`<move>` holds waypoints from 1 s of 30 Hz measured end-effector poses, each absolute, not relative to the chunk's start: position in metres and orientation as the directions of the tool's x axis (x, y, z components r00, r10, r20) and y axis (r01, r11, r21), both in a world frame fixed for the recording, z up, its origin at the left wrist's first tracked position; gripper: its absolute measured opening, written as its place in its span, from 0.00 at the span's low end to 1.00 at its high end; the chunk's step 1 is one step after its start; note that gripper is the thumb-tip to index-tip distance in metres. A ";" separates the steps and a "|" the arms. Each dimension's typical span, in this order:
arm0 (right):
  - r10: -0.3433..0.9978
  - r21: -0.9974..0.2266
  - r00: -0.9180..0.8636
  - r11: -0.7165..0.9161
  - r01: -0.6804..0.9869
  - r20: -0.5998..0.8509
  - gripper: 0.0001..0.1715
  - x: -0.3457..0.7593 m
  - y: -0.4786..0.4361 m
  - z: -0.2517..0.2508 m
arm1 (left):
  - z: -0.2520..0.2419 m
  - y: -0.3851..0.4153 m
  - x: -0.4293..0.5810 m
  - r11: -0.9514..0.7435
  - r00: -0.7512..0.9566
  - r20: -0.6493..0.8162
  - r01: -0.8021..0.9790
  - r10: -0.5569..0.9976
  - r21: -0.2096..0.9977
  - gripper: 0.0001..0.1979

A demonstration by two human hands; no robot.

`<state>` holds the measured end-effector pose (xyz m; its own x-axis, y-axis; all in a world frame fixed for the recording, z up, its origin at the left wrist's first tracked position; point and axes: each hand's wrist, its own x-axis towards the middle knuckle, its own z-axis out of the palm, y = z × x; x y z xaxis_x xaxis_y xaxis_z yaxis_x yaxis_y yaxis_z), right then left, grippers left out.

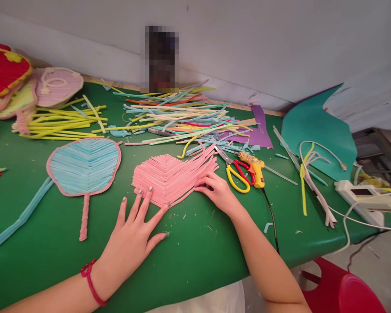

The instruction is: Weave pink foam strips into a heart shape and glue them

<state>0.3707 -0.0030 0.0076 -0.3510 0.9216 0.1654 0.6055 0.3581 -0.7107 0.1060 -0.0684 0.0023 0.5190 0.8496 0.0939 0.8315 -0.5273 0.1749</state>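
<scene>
A leaf-shaped panel of pink pipe cleaners [164, 176] lies flat on the green table, its right-hand ends loose and untrimmed. My left hand [133, 234] is open, fingers spread, with the fingertips pressing on the panel's lower edge. At the lower right, my right hand [219, 194] pinches a pink pipe cleaner [183, 198] that runs along that edge. Just beyond the right hand are scissors [237, 174] with red and yellow handles and a yellow hot glue gun [256, 170]. To the left rests a finished-looking blue fan [84, 167] with a pink rim and handle.
Many coloured pipe cleaners [182, 115] are heaped along the back, beside yellow ones [65, 124]. More fans [60, 87] stack at the far left. Teal sheet [319, 130], purple sheet [262, 126] and a white power strip [361, 195] lie right; a red stool [342, 287] stands below.
</scene>
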 end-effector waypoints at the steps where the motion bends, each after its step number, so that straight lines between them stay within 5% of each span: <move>1: 0.927 -0.719 -0.341 0.342 0.604 0.155 0.07 0.372 -0.002 0.006 | 0.002 -0.068 0.106 -0.532 0.524 0.093 0.829 0.847 0.172 0.27; 17: 0.972 -0.738 -0.211 0.217 0.639 0.102 0.11 0.379 0.003 -0.004 | 0.003 -0.069 0.106 -0.541 0.533 0.093 0.826 0.841 0.159 0.27; 30: 0.967 -0.680 -0.224 0.245 0.691 0.121 0.05 0.370 -0.002 0.001 | 0.003 -0.069 0.106 -0.532 0.523 0.096 0.830 0.847 0.166 0.26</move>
